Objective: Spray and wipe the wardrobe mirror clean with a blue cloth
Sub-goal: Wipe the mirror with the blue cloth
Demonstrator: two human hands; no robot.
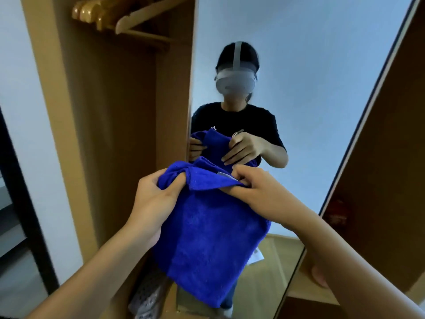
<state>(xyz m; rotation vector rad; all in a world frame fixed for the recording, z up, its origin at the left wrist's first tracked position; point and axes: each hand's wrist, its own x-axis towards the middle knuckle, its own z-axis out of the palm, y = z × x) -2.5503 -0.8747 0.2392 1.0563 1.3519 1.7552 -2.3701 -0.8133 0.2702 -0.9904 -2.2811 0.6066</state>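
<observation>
Here both hands are holding the blue cloth (207, 238) in front of the mirror (310, 111), left hand (153, 199) gripping a bunched corner, right hand (257, 192) pinching the top edge. It seems the cloth is being folded for wiping; next it is needing a flat pad.

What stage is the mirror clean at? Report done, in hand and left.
Done: nothing on the glass that I can confirm. In hand: both hands, left hand and right hand, grip the blue cloth in front of the mirror. Left: spraying and wiping; no spray bottle is in view.

From my remote view I can read no text, brand or number anywhere; the small white tag (224, 175) on the blue cloth (207, 238) is illegible.
</observation>
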